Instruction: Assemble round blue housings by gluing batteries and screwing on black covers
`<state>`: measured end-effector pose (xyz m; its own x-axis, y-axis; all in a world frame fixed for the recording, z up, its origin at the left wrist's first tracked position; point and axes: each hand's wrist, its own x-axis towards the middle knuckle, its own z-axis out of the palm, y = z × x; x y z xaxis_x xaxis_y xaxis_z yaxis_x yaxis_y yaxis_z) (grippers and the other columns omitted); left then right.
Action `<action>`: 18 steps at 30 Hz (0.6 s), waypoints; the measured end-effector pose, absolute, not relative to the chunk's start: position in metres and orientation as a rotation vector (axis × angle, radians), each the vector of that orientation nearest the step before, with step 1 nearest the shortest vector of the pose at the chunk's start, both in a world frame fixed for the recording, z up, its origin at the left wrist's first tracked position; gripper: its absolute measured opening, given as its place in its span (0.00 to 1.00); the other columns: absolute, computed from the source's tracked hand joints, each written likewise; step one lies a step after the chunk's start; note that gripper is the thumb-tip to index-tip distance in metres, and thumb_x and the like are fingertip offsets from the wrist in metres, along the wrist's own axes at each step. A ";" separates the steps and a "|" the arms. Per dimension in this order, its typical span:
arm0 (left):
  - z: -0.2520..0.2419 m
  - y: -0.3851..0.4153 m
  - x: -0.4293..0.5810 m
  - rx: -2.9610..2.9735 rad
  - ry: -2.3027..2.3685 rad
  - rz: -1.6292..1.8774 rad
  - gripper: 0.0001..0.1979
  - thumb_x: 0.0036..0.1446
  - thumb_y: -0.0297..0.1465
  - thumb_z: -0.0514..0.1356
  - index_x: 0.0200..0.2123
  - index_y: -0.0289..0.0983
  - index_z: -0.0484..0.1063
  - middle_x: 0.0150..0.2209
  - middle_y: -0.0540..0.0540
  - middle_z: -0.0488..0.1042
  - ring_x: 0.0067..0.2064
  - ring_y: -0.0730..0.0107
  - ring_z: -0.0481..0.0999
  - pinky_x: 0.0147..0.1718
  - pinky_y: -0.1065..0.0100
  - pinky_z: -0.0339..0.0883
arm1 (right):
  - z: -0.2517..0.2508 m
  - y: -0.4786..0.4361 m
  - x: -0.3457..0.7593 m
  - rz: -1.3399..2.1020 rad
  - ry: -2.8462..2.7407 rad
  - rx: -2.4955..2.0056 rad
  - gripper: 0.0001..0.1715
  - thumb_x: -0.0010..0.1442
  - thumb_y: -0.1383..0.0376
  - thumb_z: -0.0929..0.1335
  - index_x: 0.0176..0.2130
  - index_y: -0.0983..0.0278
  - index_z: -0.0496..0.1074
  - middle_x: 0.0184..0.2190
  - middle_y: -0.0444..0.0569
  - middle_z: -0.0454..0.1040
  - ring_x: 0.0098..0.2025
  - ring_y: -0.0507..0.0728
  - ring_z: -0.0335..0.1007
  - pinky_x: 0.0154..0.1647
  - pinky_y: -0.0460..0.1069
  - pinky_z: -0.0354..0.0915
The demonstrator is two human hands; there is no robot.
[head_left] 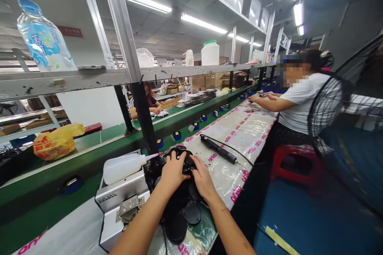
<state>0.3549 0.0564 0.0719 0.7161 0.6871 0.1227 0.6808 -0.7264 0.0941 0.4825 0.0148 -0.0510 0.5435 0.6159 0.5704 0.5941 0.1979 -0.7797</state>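
Note:
Both hands are at a cluster of black parts [176, 201] in the lower middle of the head view. My left hand [174, 167] lies over the upper part of the cluster, fingers spread and pointing forward. Just right of it, my right hand [202, 175] has its fingers bent against the same dark parts; what its fingertips hold is hidden. A round black disc [192, 212] lies below the hands. Left of them stands a silver machine [119, 203], with a white squeeze bottle [124, 168] lying on top, its nozzle towards my left hand.
A black electric screwdriver [220, 149] lies on the plastic-covered bench [239, 127]. Blue items line the green conveyor [110, 149]. A yellow bag [58, 143] sits left. A person [308, 95] works right, near a red stool [295, 163] and fan [344, 119].

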 end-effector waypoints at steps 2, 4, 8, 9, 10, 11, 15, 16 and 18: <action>0.067 0.055 0.356 2.880 1.126 0.217 0.30 0.65 0.38 0.63 0.67 0.42 0.58 0.69 0.38 0.57 0.64 0.44 0.64 0.57 0.41 0.65 | -0.053 0.015 0.486 0.000 -1.072 -1.484 0.22 0.68 0.58 0.68 0.58 0.62 0.68 0.60 0.55 0.67 0.59 0.64 0.67 0.59 0.65 0.65; 0.063 0.055 0.357 2.882 1.091 0.166 0.33 0.64 0.40 0.63 0.68 0.42 0.56 0.70 0.38 0.53 0.67 0.41 0.59 0.61 0.37 0.59 | -0.054 0.015 0.489 -0.025 -1.040 -1.510 0.21 0.68 0.58 0.68 0.58 0.62 0.68 0.60 0.55 0.68 0.58 0.64 0.68 0.58 0.64 0.66; 0.055 0.059 0.354 2.854 1.021 0.014 0.44 0.58 0.48 0.66 0.71 0.43 0.51 0.73 0.35 0.48 0.71 0.34 0.50 0.63 0.32 0.52 | -0.057 0.018 0.488 -0.069 -1.023 -1.564 0.20 0.68 0.58 0.68 0.57 0.63 0.69 0.59 0.54 0.68 0.58 0.63 0.68 0.58 0.64 0.66; 0.054 0.059 0.353 2.846 1.012 -0.007 0.49 0.54 0.50 0.67 0.72 0.42 0.49 0.73 0.34 0.47 0.71 0.33 0.48 0.63 0.32 0.50 | -0.058 0.019 0.487 -0.079 -1.028 -1.575 0.20 0.68 0.58 0.68 0.57 0.63 0.69 0.59 0.54 0.68 0.58 0.63 0.68 0.58 0.64 0.66; 0.053 0.059 0.352 2.840 1.008 -0.021 0.54 0.50 0.52 0.69 0.72 0.41 0.48 0.74 0.32 0.45 0.72 0.31 0.46 0.64 0.32 0.48 | -0.059 0.019 0.486 -0.089 -1.036 -1.585 0.20 0.68 0.58 0.68 0.56 0.63 0.70 0.59 0.54 0.68 0.58 0.63 0.68 0.58 0.64 0.66; 0.053 0.059 0.351 2.837 1.007 -0.026 0.57 0.47 0.54 0.70 0.72 0.40 0.47 0.74 0.31 0.43 0.72 0.30 0.44 0.64 0.32 0.47 | -0.060 0.020 0.485 -0.100 -1.043 -1.592 0.20 0.68 0.59 0.68 0.56 0.63 0.70 0.59 0.54 0.68 0.58 0.64 0.67 0.58 0.64 0.66; 0.059 0.050 0.350 2.835 1.053 -0.010 0.54 0.50 0.52 0.68 0.72 0.38 0.48 0.74 0.31 0.43 0.72 0.34 0.45 0.66 0.35 0.47 | -0.061 0.019 0.486 -0.151 -1.050 -1.608 0.20 0.68 0.59 0.68 0.56 0.63 0.70 0.59 0.54 0.68 0.59 0.64 0.67 0.58 0.65 0.65; 0.062 0.047 0.350 2.835 1.078 0.003 0.52 0.52 0.51 0.68 0.72 0.37 0.49 0.74 0.31 0.44 0.72 0.35 0.46 0.66 0.36 0.48 | -0.060 0.018 0.487 -0.165 -1.043 -1.610 0.20 0.68 0.59 0.68 0.57 0.63 0.70 0.59 0.54 0.68 0.59 0.64 0.67 0.58 0.65 0.65; 0.070 0.040 0.347 2.836 1.125 0.036 0.52 0.52 0.48 0.69 0.72 0.35 0.49 0.73 0.29 0.45 0.72 0.34 0.48 0.65 0.36 0.49 | -0.059 0.016 0.490 -0.190 -1.025 -1.611 0.20 0.68 0.58 0.68 0.57 0.63 0.69 0.59 0.54 0.68 0.58 0.64 0.67 0.58 0.65 0.65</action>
